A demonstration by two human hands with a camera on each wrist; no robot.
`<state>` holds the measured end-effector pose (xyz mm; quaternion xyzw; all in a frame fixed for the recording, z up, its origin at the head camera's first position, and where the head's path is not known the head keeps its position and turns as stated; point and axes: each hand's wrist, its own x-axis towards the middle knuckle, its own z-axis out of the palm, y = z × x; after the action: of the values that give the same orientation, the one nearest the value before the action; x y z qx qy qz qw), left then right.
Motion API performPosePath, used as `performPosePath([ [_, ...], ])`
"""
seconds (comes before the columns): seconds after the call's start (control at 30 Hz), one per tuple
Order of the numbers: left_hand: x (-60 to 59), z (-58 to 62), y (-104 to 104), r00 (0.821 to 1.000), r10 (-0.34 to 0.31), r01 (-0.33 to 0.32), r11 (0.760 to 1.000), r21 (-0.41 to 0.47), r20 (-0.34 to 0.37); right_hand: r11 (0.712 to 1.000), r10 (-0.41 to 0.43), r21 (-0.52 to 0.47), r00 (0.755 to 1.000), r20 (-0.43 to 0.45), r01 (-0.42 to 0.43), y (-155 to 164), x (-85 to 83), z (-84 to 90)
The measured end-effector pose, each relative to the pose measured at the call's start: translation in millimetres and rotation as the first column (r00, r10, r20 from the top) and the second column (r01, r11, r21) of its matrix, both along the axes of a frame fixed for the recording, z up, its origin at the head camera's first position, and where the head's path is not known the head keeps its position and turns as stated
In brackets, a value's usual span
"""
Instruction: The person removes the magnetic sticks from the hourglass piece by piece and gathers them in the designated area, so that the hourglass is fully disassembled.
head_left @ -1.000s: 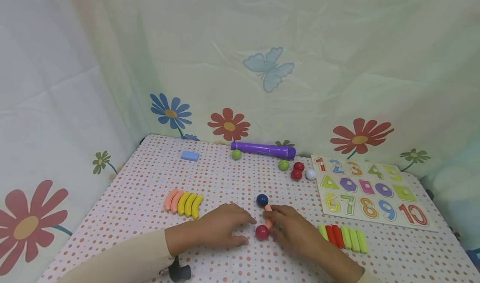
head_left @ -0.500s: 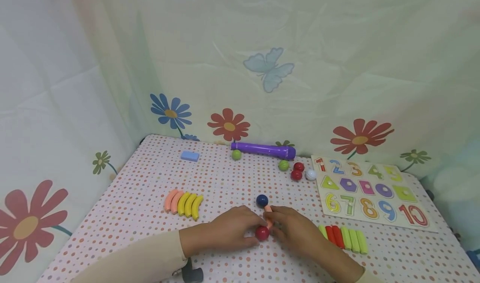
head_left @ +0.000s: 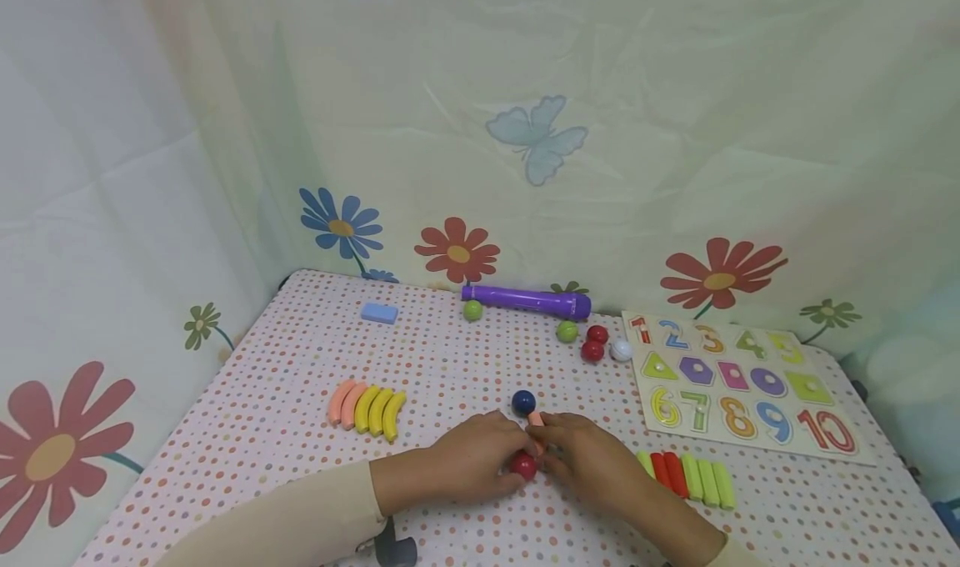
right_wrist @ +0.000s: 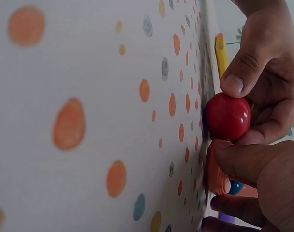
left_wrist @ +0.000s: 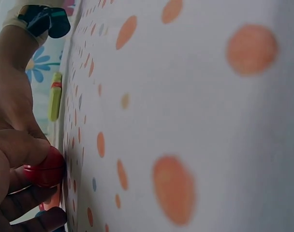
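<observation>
My left hand (head_left: 480,459) holds a glossy red ball (right_wrist: 228,116) between thumb and fingers, low at the tabletop. Right beside it, my right hand (head_left: 596,467) pinches a salmon-pink curved piece (right_wrist: 217,166) with ridges, its thumb on one side and fingers on the other. That piece lies between the red ball and a dark blue ball (head_left: 523,402), which sits at its far end. In the right wrist view the red ball is right at the near end of the curved piece. Fingers of both hands cover much of the piece in the head view.
Left lie pink (head_left: 348,403) and yellow curved pieces (head_left: 380,411); right, red and green sticks (head_left: 697,477). A number board (head_left: 742,383) is back right. Behind are a purple microphone (head_left: 528,300), a blue block (head_left: 380,313), green balls (head_left: 567,331), red balls (head_left: 592,351) and a white ball (head_left: 621,349).
My left hand has moved right, from beside the red ball to gripping it. My right hand stays on the salmon-pink curved piece, nearly still.
</observation>
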<state>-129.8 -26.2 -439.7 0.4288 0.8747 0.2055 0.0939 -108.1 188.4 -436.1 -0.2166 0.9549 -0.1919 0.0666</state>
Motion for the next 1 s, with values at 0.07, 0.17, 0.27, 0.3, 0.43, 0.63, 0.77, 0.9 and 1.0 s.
performPosePath([
  [0.07,0.1,0.2,-0.5,1.0,0.006,-0.006,1.0,0.003,0.007,1.0,-0.006,0.004,1.0,0.01,0.006,-0.9,0.0,0.8],
  [0.17,-0.3,-0.4,-1.7,1.0,0.014,-0.014,1.0,0.009,0.02,1.0,-0.007,0.006,1.0,0.015,0.006,-2.1,-0.2,1.2],
  [0.27,-1.0,-1.7,-2.9,0.999,0.017,-0.018,1.0,0.011,0.031,1.0,-0.002,0.008,1.0,0.005,0.002,-3.0,-0.7,0.2],
  [0.3,-1.1,-1.9,-3.3,0.999,0.016,-0.017,1.0,0.012,0.032,1.0,-0.003,0.009,1.0,0.004,0.003,-3.3,-0.6,0.1],
  [0.43,-1.0,-1.2,-4.9,0.999,0.008,-0.008,1.0,0.005,0.043,1.0,-0.013,0.02,1.0,0.001,0.013,-4.8,-0.2,-0.5],
  [0.63,1.3,0.2,-8.4,0.998,-0.036,0.037,0.999,-0.01,0.055,1.0,-0.002,0.0,0.999,-0.038,0.002,-5.3,1.0,-2.2],
  [0.77,-0.8,2.3,-14.8,0.997,-0.014,0.014,1.0,0.0,0.077,1.0,-0.014,-0.001,0.999,-0.041,0.014,-5.7,1.8,-2.9],
  [0.9,-9.1,5.4,-22.8,0.995,0.041,-0.043,0.999,0.021,0.091,0.999,-0.039,0.012,0.999,-0.026,0.04,-6.9,2.7,-2.3],
  [1.0,-17.9,10.8,-29.2,0.992,0.087,-0.09,0.995,0.03,0.092,0.999,-0.043,0.02,0.999,-0.029,0.043,-7.1,3.3,-2.2],
])
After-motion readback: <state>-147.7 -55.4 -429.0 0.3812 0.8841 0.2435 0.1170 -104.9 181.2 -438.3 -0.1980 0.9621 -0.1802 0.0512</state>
